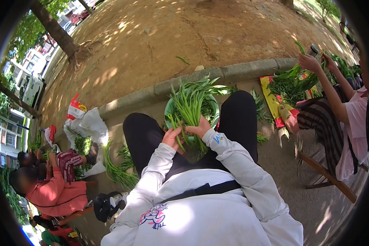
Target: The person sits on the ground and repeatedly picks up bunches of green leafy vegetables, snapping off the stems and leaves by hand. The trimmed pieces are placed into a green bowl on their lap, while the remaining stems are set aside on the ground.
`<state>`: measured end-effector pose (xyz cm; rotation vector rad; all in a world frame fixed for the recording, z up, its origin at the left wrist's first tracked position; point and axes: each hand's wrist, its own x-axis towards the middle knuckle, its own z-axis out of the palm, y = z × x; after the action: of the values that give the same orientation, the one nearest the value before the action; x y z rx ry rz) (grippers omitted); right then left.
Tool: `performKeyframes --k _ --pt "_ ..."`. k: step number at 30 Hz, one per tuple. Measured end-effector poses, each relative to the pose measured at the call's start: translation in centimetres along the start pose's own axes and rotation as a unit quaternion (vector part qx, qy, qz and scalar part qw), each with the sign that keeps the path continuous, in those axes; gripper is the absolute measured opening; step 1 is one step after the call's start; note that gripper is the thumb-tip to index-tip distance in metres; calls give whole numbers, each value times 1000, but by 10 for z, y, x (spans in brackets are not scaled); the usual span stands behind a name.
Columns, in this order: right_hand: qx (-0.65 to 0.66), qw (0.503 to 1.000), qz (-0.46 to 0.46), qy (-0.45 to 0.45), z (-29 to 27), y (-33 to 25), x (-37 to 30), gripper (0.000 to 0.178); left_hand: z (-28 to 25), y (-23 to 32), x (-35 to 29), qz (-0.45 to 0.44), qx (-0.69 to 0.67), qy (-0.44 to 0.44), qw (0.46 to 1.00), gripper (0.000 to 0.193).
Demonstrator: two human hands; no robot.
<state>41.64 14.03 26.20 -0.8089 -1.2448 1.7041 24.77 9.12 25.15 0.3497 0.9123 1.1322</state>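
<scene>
I sit with my knees apart, in black trousers and a white jacket. Both hands hold one bunch of long green leafy stalks [189, 107] over a green basin [168, 110] between my knees. My left hand [171, 137] grips the lower stems on the left side. My right hand [199, 128] is closed on the stems just to the right of it. The leafy tops fan out away from me, above the basin.
A low concrete kerb [233, 73] runs behind the basin, with bare earth beyond. More green stalks [119, 171] lie on the ground at my left. A person in pink [350, 119] on my right handles greens over a red and yellow mat [271, 99]. People sit at the left by white bags [88, 123].
</scene>
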Motion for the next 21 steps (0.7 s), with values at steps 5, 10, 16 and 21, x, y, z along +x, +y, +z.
performKeyframes --k 5,10,16,21 --pt "-115 990 -83 -21 3 20 1 60 5 -6 2 -9 9 0 1000 35" --pt "-267 960 -49 69 5 33 -3 53 10 -6 2 -20 12 -4 1000 33" --pt "-257 965 -59 -2 3 24 1 46 -3 -7 2 -21 61 -15 998 31" --pt "-157 987 -32 -7 4 17 -4 39 3 -2 -4 -54 81 -9 995 31"
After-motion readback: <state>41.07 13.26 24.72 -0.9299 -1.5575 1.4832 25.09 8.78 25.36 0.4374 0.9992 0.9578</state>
